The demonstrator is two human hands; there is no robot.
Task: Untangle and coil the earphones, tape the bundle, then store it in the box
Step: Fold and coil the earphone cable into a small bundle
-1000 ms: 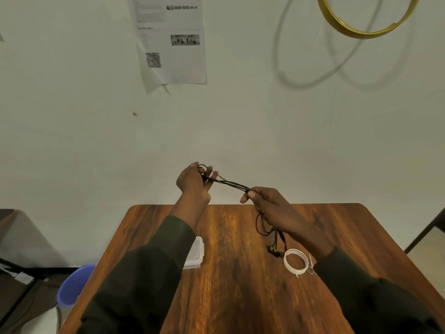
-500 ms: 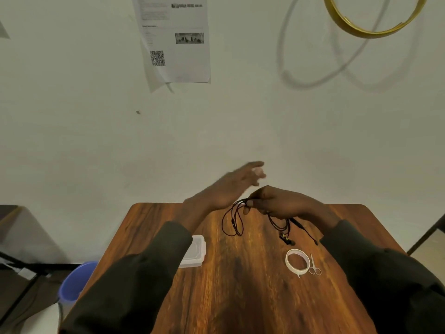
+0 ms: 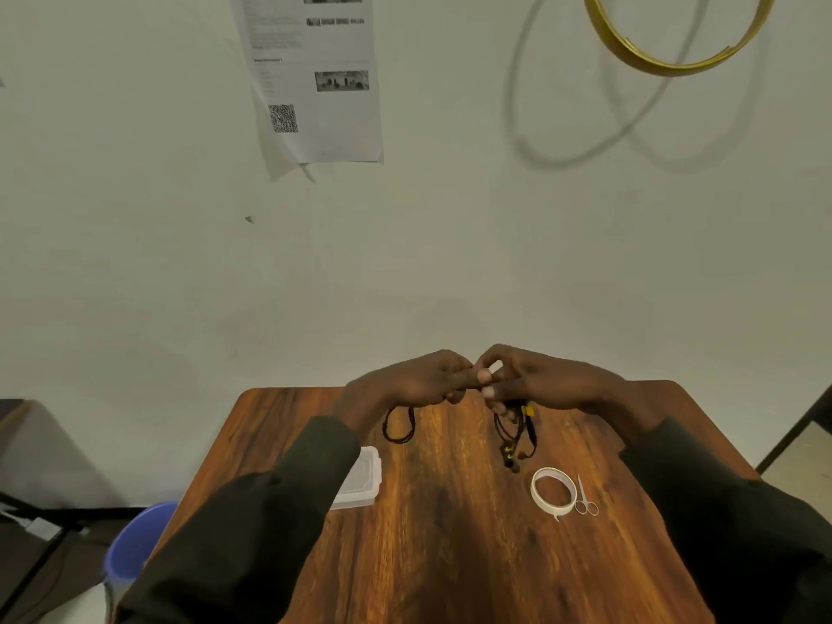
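Both of my hands meet above the far edge of the wooden table (image 3: pixel 450 533), fingertips touching. My left hand (image 3: pixel 405 385) grips the black earphones, and a loop of their cable (image 3: pixel 398 425) hangs below it. My right hand (image 3: pixel 544 380) pinches the same cable; the earbuds and plug end (image 3: pixel 513 443) dangle beneath it, with a yellow part showing. A white tape roll (image 3: pixel 553 490) lies flat on the table to the right. The clear plastic box (image 3: pixel 360 484) sits at the left, partly hidden by my left sleeve.
Small scissors (image 3: pixel 585 499) lie right beside the tape roll. A blue bucket (image 3: pixel 135 542) stands on the floor left of the table. The white wall behind carries a printed sheet (image 3: pixel 315 78) and a gold hoop (image 3: pixel 666 38).
My left hand, stretched out open half a second ago, has come back and closed on the cable. The hands are now together, with cable loops hanging on both sides.
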